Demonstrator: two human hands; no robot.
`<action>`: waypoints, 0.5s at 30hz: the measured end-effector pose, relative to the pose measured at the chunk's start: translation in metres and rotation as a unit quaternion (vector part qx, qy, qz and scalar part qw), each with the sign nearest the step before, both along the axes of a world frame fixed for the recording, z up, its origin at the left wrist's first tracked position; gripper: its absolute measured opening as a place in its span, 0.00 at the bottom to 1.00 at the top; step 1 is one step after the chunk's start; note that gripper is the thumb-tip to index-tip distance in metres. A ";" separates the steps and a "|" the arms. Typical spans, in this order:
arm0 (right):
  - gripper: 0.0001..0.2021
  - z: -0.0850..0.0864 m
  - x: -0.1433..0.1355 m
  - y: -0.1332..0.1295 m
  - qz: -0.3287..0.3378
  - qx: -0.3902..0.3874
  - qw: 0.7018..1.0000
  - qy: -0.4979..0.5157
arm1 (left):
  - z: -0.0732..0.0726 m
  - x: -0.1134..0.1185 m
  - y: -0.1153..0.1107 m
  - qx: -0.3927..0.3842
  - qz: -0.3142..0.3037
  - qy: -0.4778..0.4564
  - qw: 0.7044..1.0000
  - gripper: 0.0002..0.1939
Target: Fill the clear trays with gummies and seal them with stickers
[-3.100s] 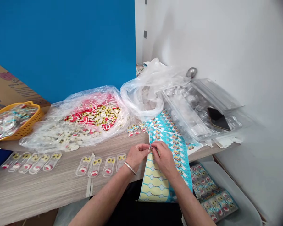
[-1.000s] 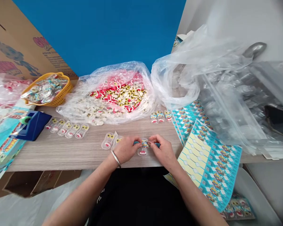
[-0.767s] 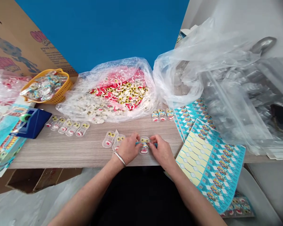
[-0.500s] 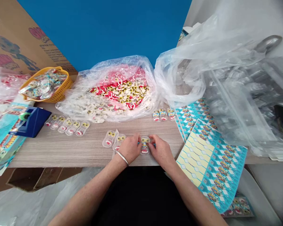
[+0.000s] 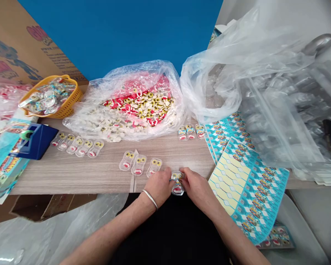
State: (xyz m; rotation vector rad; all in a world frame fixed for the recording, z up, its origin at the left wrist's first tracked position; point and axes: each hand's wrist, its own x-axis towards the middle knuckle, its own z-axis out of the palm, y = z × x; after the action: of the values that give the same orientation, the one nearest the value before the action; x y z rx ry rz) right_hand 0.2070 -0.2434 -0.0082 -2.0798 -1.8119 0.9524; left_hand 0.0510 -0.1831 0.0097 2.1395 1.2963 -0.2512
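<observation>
Between my two hands, at the table's front edge, is a small clear plastic case (image 5: 177, 189) with yellow eye pieces, a red-and-white mouth piece and a colourful sticker across its narrow middle. My left hand (image 5: 160, 184) pinches its left side, and my right hand (image 5: 198, 186) grips the right side; the fingertips partly cover the sticker's ends. Left of my left hand lie unlabelled clear cases (image 5: 139, 165) with eyes and mouths inside. Sticker sheets (image 5: 253, 187) lie to the right of my right hand, the top one partly peeled to its yellow backing.
Behind is a clear bag (image 5: 143, 103) of eye and mouth pieces. Stickered cases (image 5: 191, 131) stand near it. At left are a row of cases (image 5: 82, 148), a blue tape dispenser (image 5: 38, 141) and a yellow basket (image 5: 70, 105). Plastic bags (image 5: 281, 110) fill the right.
Both hands have moved the stickered case toward me and slightly right, to the table's front edge. Another unlabelled case beside my left hand has come into view.
</observation>
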 end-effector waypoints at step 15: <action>0.09 0.005 -0.024 -0.009 0.026 -0.020 0.999 -0.014 | 0.000 -0.061 -0.047 -0.211 0.248 -0.163 0.931 0.16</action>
State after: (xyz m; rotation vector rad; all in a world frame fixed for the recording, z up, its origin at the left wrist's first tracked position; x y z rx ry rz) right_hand 0.1826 -0.2528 -0.0030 -2.0890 -1.8856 0.9851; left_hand -0.0096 -0.2299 0.0099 1.3721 1.3831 0.0396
